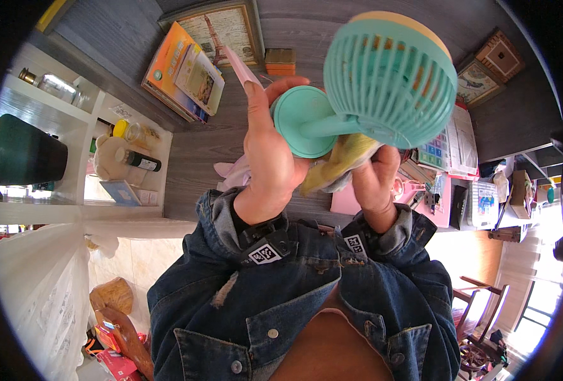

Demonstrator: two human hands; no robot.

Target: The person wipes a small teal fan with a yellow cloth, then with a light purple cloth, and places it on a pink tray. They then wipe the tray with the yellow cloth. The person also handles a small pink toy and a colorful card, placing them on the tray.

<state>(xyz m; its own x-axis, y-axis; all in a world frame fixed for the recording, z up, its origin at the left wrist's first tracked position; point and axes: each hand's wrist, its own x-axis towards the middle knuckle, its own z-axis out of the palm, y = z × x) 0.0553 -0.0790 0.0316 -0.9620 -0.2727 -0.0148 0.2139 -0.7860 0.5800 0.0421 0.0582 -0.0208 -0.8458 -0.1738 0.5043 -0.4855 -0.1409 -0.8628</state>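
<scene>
A teal desk fan [391, 81] with a slatted round cage and an orange-yellow rim is raised before me, tilted with its round base towards the left. My left hand [272, 152] is closed around that base and the pink flat piece [241, 69] beside it; how the pink piece joins the fan cannot be told. My right hand [375, 183] pinches a yellow-green cloth [341, 159], held just under the fan's neck. Part of the cloth is hidden behind the base and the fingers.
Books [181, 71] and a framed Eiffel Tower picture [224, 33] stand at the back left, near a small orange-brown box [280, 62]. A pale cloth [234, 174] lies by my left wrist. White shelves [88, 143] flank the desk; pink items and a clear box [484, 205] lie right.
</scene>
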